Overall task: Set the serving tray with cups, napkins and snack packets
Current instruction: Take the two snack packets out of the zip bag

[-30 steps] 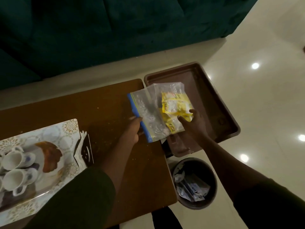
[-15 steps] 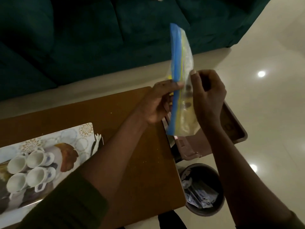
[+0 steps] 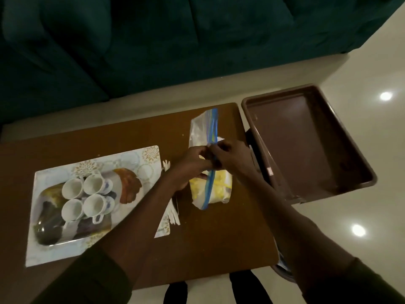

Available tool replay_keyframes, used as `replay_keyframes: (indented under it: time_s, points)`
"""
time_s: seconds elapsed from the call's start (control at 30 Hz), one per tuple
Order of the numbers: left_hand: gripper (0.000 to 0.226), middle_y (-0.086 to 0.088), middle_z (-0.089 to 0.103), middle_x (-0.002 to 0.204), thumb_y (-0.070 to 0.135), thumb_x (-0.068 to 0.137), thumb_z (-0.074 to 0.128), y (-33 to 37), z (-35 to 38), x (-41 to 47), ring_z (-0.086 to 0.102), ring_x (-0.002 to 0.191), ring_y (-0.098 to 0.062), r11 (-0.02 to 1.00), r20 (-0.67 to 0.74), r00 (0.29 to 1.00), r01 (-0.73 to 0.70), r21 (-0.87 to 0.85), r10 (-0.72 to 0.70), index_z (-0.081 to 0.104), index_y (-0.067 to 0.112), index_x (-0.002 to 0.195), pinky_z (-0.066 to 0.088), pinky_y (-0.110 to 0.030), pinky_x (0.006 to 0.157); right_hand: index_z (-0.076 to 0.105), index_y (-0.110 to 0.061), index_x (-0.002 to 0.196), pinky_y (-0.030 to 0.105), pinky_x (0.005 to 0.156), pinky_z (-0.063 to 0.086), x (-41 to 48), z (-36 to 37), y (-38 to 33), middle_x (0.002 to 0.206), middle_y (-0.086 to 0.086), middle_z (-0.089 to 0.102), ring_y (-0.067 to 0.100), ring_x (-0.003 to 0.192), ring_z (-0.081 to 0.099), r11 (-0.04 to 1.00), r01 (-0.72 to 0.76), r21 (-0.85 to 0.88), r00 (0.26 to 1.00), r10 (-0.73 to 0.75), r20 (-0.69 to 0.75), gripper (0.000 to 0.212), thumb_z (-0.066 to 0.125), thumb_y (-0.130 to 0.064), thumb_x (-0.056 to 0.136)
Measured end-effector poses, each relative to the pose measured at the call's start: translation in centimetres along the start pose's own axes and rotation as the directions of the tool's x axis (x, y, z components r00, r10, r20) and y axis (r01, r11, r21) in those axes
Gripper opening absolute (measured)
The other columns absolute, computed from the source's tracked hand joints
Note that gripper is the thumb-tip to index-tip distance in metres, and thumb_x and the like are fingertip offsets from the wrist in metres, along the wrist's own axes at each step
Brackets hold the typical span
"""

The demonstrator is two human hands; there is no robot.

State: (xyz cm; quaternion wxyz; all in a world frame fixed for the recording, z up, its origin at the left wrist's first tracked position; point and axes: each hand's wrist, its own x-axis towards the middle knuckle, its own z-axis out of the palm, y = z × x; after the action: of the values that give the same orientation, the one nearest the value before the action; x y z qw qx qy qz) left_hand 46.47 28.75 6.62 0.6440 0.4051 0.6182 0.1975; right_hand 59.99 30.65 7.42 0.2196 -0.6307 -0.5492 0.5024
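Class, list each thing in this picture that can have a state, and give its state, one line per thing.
zip bag: on the table, both hands at its blue zip strip, yellow packets inside
left hand: pinching the strip
right hand: pinching the strip
cups: four, on the patterned tray
brown tray: empty, off the table's right end

Dark teal sofa (image 3: 153,40), glossy cream tiled floor (image 3: 361,62) reflecting ceiling lights, brown wooden table (image 3: 219,238)

Home living room. A dark teal sofa (image 3: 153,40) is running along the far side, a low wooden table (image 3: 208,238) is standing before it on glossy cream floor tiles (image 3: 372,150). Ceiling lights are reflecting off the tiles.
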Motion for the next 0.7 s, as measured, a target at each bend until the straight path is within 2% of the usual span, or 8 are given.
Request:
replay_keyframes:
  time_s: [0.1, 0.23, 0.3, 0.37, 0.43, 0.5, 0.6, 0.7]
  points:
    - [0.028, -0.008, 0.053, 0.103, 0.014, 0.079, 0.076, -0.5, -0.9, -0.6, 0.062, 0.092, -0.021, 0.998, -0.016, 1.000, -0.025, -0.062, 0.024, 0.053, 0.010, 0.095, 0.057, -0.029, 0.067, 0.074, -0.012, 0.094, 0.013, 0.053, 0.054, 0.3, 0.8, 0.5, 0.071, -0.005, 0.068, 0.004, 0.059, 0.066, 0.986, -0.111, 0.121, 0.993, 0.104, 0.063, 0.014, 0.062, -0.018, 0.090]
    - [0.037, -0.011, 0.054, 0.100, 0.013, 0.077, 0.078, -0.5, -1.4, -1.1, 0.061, 0.086, -0.026, 0.997, -0.107, 0.994, -0.031, -0.072, 0.023, 0.049, 0.008, 0.100, 0.056, -0.044, 0.079, 0.072, -0.013, 0.077, 0.028, 0.065, 0.060, 0.1, 1.6, 0.2, 0.073, 0.006, 0.070, 0.021, 0.071, 0.069, 0.946, -0.165, 0.280, 0.985, 0.142, 0.102, 0.006, 0.072, -0.015, 0.083]
    - [0.039, -0.012, 0.058, 0.099, 0.011, 0.078, 0.077, -0.5, -1.6, -1.3, 0.063, 0.084, -0.026, 0.996, -0.107, 0.994, -0.036, -0.080, 0.027, 0.052, 0.003, 0.107, 0.057, -0.045, 0.079, 0.069, -0.013, 0.070, 0.028, 0.064, 0.059, 0.0, 1.8, -0.1, 0.070, 0.005, 0.069, 0.019, 0.068, 0.067, 0.929, -0.187, 0.319, 0.981, 0.156, 0.119, 0.011, 0.077, -0.014, 0.077]
    - [0.037, -0.015, 0.063, 0.103, 0.007, 0.082, 0.071, -0.6, -1.9, -1.4, 0.065, 0.085, -0.025, 0.994, -0.093, 0.995, -0.045, -0.101, 0.036, 0.055, 0.004, 0.115, 0.057, -0.045, 0.079, 0.067, -0.004, 0.074, 0.026, 0.061, 0.059, 0.0, 1.7, -0.3, 0.073, 0.009, 0.068, 0.018, 0.066, 0.066, 0.882, -0.232, 0.409, 0.968, 0.168, 0.187, 0.014, 0.079, -0.013, 0.075]
    - [0.036, -0.016, 0.067, 0.107, 0.004, 0.084, 0.068, -0.6, -2.4, -1.4, 0.068, 0.089, -0.026, 0.989, -0.087, 0.995, -0.064, -0.130, 0.053, 0.058, 0.009, 0.119, 0.058, -0.043, 0.078, 0.065, -0.001, 0.082, 0.026, 0.063, 0.060, -0.2, 1.5, -0.4, 0.079, 0.012, 0.067, 0.019, 0.069, 0.067, 0.827, -0.274, 0.490, 0.948, 0.148, 0.282, 0.017, 0.075, -0.015, 0.080]
    - [0.036, -0.012, 0.068, 0.107, 0.003, 0.085, 0.067, -0.5, -3.2, -1.6, 0.068, 0.093, -0.027, 0.982, -0.076, 0.995, -0.079, -0.171, 0.067, 0.060, 0.012, 0.119, 0.058, -0.042, 0.078, 0.062, -0.004, 0.080, 0.026, 0.066, 0.060, -0.4, 0.8, -0.5, 0.077, 0.009, 0.066, 0.020, 0.071, 0.067, 0.785, -0.290, 0.548, 0.944, 0.141, 0.298, 0.017, 0.070, -0.018, 0.085]
    - [0.029, -0.007, 0.066, 0.103, -0.002, 0.087, 0.060, -0.3, -5.0, -1.9, 0.065, 0.090, -0.025, 0.935, -0.081, 0.993, -0.110, -0.338, 0.088, 0.061, 0.017, 0.110, 0.054, -0.039, 0.076, 0.063, 0.000, 0.084, 0.028, 0.062, 0.057, -0.7, -1.2, -0.6, 0.077, 0.013, 0.064, 0.022, 0.071, 0.062, 0.847, -0.180, 0.501, 0.983, 0.166, 0.074, 0.018, 0.070, -0.017, 0.085]
    - [0.038, -0.009, 0.062, 0.109, -0.010, 0.089, 0.046, -0.1, -6.2, -2.3, 0.058, 0.094, -0.025, 0.836, -0.101, 0.984, -0.177, -0.519, 0.146, 0.060, 0.019, 0.110, 0.049, -0.034, 0.079, 0.064, -0.007, 0.095, 0.038, 0.076, 0.054, -0.8, -3.7, -2.0, 0.087, 0.013, 0.066, 0.022, 0.080, 0.062, 0.982, -0.033, 0.188, 0.961, 0.083, -0.263, 0.018, 0.071, -0.009, 0.079]
